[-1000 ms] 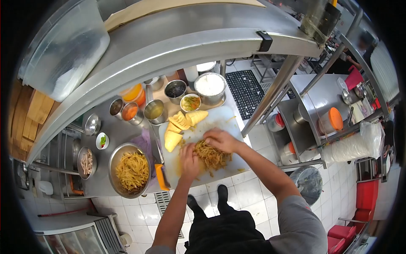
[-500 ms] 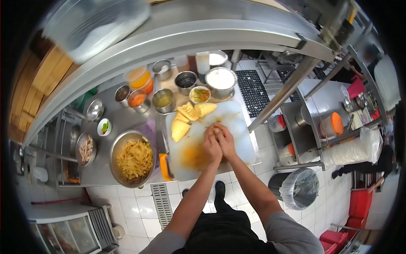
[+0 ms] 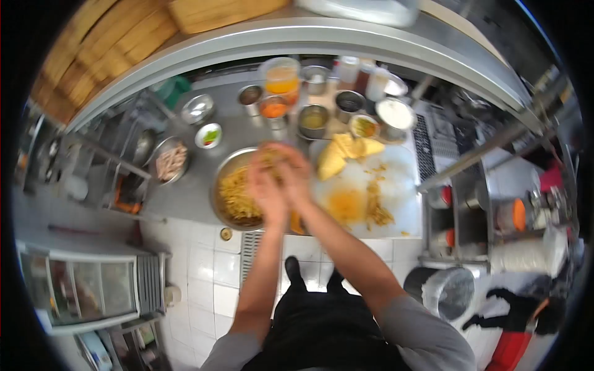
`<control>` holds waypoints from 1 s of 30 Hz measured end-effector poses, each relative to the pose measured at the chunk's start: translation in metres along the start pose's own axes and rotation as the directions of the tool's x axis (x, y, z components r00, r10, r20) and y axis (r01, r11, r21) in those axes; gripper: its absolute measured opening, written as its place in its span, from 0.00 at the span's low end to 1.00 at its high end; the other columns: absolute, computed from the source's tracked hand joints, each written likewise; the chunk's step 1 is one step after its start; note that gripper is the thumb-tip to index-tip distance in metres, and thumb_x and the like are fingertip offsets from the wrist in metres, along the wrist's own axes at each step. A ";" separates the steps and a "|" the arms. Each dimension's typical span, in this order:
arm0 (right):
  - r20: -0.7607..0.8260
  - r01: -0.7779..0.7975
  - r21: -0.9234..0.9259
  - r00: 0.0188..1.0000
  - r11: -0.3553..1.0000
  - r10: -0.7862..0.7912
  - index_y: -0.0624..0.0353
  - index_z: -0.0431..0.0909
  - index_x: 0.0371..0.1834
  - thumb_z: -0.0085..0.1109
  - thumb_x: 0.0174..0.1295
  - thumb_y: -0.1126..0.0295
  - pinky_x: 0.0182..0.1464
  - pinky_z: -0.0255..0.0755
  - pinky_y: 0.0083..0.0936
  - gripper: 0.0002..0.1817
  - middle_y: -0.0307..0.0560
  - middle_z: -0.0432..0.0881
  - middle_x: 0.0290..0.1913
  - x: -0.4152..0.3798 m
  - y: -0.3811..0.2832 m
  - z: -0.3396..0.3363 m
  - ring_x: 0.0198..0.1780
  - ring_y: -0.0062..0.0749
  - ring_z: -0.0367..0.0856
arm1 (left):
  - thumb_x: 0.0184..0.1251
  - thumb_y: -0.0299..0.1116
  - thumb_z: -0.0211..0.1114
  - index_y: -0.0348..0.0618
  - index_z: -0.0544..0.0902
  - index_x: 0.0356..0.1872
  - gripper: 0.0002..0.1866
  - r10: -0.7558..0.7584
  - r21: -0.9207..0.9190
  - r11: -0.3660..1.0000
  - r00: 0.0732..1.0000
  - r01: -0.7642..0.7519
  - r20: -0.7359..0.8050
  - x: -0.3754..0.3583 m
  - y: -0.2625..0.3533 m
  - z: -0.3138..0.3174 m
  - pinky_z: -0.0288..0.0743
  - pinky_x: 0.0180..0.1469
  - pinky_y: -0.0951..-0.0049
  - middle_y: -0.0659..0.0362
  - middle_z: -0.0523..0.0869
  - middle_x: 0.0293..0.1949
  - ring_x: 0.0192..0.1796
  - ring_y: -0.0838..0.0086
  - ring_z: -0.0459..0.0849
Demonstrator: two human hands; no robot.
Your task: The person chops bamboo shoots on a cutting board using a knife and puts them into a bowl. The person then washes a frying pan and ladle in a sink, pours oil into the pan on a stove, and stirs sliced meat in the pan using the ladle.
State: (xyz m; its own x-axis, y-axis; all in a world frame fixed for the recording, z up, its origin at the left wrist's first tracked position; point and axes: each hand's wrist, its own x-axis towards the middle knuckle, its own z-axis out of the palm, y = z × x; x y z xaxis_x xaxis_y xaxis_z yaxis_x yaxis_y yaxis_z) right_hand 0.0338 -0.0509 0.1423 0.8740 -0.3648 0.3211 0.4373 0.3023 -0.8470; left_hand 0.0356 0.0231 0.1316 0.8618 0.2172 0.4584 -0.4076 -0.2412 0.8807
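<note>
My left hand [image 3: 266, 188] and my right hand [image 3: 293, 173] are cupped together over the right side of a large steel bowl [image 3: 216, 198]. Motion blurs both hands, but a clump of yellow shredded food [image 3: 272, 163] shows between the curled fingers. Beneath them the bowl holds a heap of similar yellow noodle-like strands [image 3: 238, 199]. To the right, a white cutting board [image 3: 402, 185] carries yellow folded pieces [image 3: 333, 162], an orange stain and loose brownish strands [image 3: 377, 210].
Behind the board stand several steel containers, including one with orange contents [image 3: 273, 109] and one of white stuff [image 3: 396, 115]. A bowl of pale strips [image 3: 171, 161] and a small white bowl [image 3: 208, 136] sit left. A metal shelf [image 3: 309, 32] crosses above; a lined bin [image 3: 447, 293] stands right.
Both hands have moved left together, from above the cutting board to above the large bowl. The view has shifted too. The strands on the board now show more fully.
</note>
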 end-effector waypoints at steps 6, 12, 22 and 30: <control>-0.012 0.052 -0.424 0.998 0.904 -0.063 0.62 0.83 0.55 0.63 0.69 0.72 0.60 0.75 0.26 0.14 0.48 0.86 0.58 -0.018 0.046 -0.014 0.58 0.32 0.83 | 0.67 0.21 0.54 0.32 0.75 0.65 0.24 0.166 0.351 0.915 0.979 -0.199 0.122 0.023 -0.098 -0.079 0.62 0.73 0.52 0.42 0.76 0.67 0.72 0.47 0.69; -0.267 -0.127 -0.808 0.949 0.575 -0.165 0.60 0.76 0.63 0.59 0.70 0.67 0.72 0.68 0.39 0.20 0.58 0.78 0.67 -0.116 -0.061 -0.222 0.71 0.49 0.74 | 0.68 0.23 0.60 0.32 0.77 0.59 0.18 0.058 0.119 0.970 0.678 -0.212 0.733 -0.076 -0.027 -0.043 0.75 0.56 0.54 0.45 0.79 0.51 0.51 0.51 0.79; -0.209 -0.144 -0.819 0.976 0.555 -0.056 0.70 0.63 0.73 0.51 0.74 0.64 0.80 0.49 0.46 0.29 0.68 0.64 0.75 -0.116 0.010 -0.223 0.79 0.61 0.57 | 0.60 0.20 0.63 0.32 0.78 0.45 0.12 0.080 0.041 0.980 0.579 -0.193 0.811 -0.174 -0.041 0.086 0.74 0.53 0.54 0.44 0.78 0.45 0.50 0.45 0.79; -0.138 -0.122 -0.990 0.949 0.071 -0.282 0.72 0.65 0.71 0.51 0.72 0.67 0.79 0.54 0.46 0.27 0.68 0.68 0.73 -0.039 -0.007 -0.365 0.77 0.61 0.61 | 0.60 0.19 0.58 0.30 0.74 0.61 0.24 0.131 0.180 0.923 0.719 -0.339 0.683 -0.138 -0.032 0.121 0.64 0.67 0.47 0.39 0.73 0.58 0.63 0.42 0.70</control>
State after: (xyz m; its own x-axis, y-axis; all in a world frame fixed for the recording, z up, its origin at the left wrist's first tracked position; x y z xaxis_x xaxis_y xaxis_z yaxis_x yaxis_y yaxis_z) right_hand -0.0808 -0.3598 -0.0191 0.6771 -0.5528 0.4857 -0.2853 -0.8056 -0.5192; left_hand -0.0339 -0.1133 0.0257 0.7722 -0.5212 0.3633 -0.6143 -0.4665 0.6364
